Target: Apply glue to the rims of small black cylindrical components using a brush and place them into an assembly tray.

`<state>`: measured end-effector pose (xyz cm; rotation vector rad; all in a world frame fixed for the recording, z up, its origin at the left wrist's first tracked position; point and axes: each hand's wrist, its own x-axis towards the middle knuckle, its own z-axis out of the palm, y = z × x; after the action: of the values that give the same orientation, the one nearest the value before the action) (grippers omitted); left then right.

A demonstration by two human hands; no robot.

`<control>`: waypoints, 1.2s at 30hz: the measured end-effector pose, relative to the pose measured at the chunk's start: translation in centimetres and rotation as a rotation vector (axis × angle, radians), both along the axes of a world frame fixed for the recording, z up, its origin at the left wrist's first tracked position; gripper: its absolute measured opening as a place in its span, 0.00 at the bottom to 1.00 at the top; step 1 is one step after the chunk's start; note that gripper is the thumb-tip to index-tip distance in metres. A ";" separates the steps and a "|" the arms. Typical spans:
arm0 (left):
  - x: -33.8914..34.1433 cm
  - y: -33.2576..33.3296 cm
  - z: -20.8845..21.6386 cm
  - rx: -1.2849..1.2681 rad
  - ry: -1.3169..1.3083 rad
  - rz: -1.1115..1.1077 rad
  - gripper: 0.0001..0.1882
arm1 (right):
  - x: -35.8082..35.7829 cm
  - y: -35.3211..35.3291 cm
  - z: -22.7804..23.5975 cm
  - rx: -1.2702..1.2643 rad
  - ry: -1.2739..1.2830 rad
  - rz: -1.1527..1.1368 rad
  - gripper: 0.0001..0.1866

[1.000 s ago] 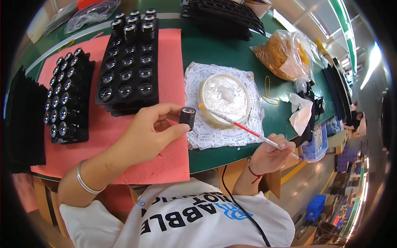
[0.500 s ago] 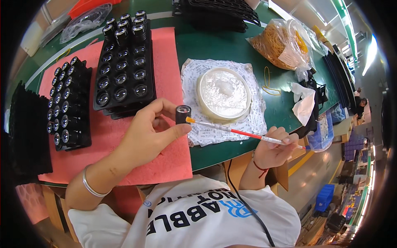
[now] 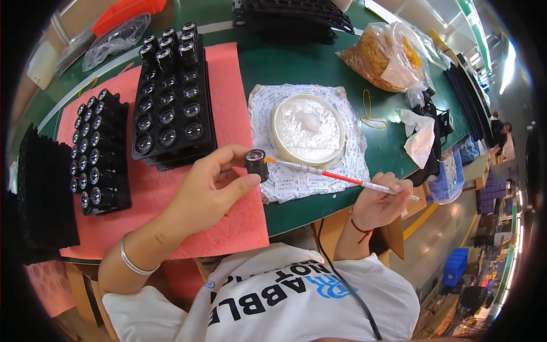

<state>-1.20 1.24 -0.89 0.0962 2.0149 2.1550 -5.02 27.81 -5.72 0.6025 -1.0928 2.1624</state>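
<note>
Left hand pinches a black lens barrel beside the round white dish. Right hand, well apart, grips a thin red-and-white brush; tip's at the barrel, contact hard to confirm.

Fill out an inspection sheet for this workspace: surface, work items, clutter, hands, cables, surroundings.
Surface: green table, partly covered by a pink mat.
Work items: black lens cylinder, orange-tipped brush at its side; round white dish on printed paper; black trays bearing more cylinders.
Clutter: plastic bag of yellow bands, crumpled tissue.
Hands: left hand grips the cylinder; right hand holds the brush.
Cables: black cord over the white shirt.
Surroundings: blue bin at right; another person in the background.
</note>
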 end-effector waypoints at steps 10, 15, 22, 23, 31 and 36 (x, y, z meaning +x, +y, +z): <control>0.3 0.0 0.7 -0.070 0.050 -0.003 0.12 | -0.1 0.2 0.1 -0.037 0.069 0.022 0.15; 2.4 0.4 4.5 -0.797 0.712 0.156 0.16 | -0.4 -0.5 -0.1 -0.121 -0.017 -0.169 0.16; 10.8 -5.6 3.8 -0.701 0.876 1.196 0.15 | 0.1 -0.3 0.1 -0.052 -0.066 -0.166 0.17; 11.7 -7.2 2.9 -0.659 0.792 1.323 0.14 | 0.1 -0.4 0.1 -0.022 -0.066 -0.177 0.17; 13.2 -11.8 -0.7 -0.771 0.378 1.469 0.14 | 0.3 -1.0 0.9 -0.109 -0.182 -0.337 0.18; 12.9 -13.0 -0.9 -1.140 0.363 1.354 0.14 | 0.2 -1.1 1.0 -0.025 -0.166 -0.372 0.19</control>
<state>11.65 -11.79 -1.75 -1.4407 3.7617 0.7555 -4.79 26.71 -4.71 0.1895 -1.1594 1.9197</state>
